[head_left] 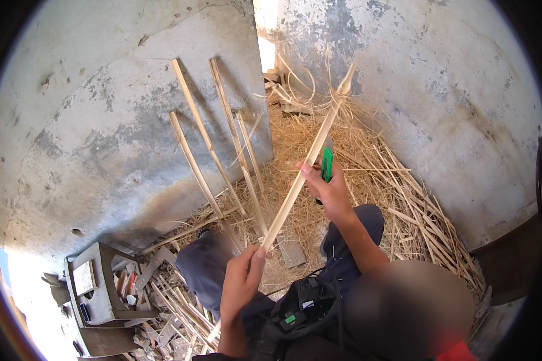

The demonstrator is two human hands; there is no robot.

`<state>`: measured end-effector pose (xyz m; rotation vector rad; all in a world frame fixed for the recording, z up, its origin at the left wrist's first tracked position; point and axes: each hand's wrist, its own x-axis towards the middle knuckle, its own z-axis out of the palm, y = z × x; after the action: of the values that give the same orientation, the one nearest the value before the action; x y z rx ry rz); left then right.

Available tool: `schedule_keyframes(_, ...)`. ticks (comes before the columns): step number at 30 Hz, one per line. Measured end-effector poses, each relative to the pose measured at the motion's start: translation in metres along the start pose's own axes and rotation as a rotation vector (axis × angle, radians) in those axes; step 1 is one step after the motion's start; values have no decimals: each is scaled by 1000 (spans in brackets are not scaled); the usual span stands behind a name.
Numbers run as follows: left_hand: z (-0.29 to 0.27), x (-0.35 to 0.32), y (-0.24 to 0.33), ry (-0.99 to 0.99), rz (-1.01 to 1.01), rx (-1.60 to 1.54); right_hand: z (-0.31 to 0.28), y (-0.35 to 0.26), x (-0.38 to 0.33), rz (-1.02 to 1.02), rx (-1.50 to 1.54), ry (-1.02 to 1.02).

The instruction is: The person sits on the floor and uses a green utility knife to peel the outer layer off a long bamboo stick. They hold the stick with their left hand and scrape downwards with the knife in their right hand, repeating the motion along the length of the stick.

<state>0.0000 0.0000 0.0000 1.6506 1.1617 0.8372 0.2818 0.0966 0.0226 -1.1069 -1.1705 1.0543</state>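
A long, pale wooden strip (pixel 301 180) runs slantwise from near my lap up toward the far corner. My left hand (pixel 242 278) is closed round its near end, with the thumb on top. Higher up, the fingers of my right hand (pixel 328 188) grip the middle of the same strip. Also in the right hand is a green utility knife (pixel 327 164), its handle pointing away from me beside the strip. I cannot make out its blade clearly. Near the strip's far end, thin curled shavings (pixel 337 99) gather around it.
Several pale strips (pixel 202 114) lean against the left wall (pixel 114 90). Shavings (pixel 295 138) cover the floor, with a pile of thin sticks (pixel 427 228) along the right wall. A wooden stool-like frame (pixel 105 289) holding odds and ends stands left. A black bag (pixel 307 307) lies at my lap.
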Motion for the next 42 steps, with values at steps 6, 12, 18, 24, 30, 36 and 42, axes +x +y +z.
schedule_keyframes(6,13,3,13,176,13,-29,0,8,-16,-373,-275,94)
schedule_keyframes(12,19,0,21,214,-14,-8,-6,5,-30,-593,-680,65)
schedule_keyframes(18,30,-9,26,283,18,77,-8,2,-24,-658,-743,146)
schedule_keyframes(24,34,-17,24,347,21,115,-10,-5,-17,-648,-735,144)
schedule_keyframes(30,34,-19,23,370,40,154,-7,-2,-10,-695,-728,150)
schedule_keyframes(36,35,-26,18,380,45,178,-11,-8,-3,-612,-772,200)
schedule_keyframes(42,36,-32,15,344,7,179,-21,3,17,-606,-747,280)
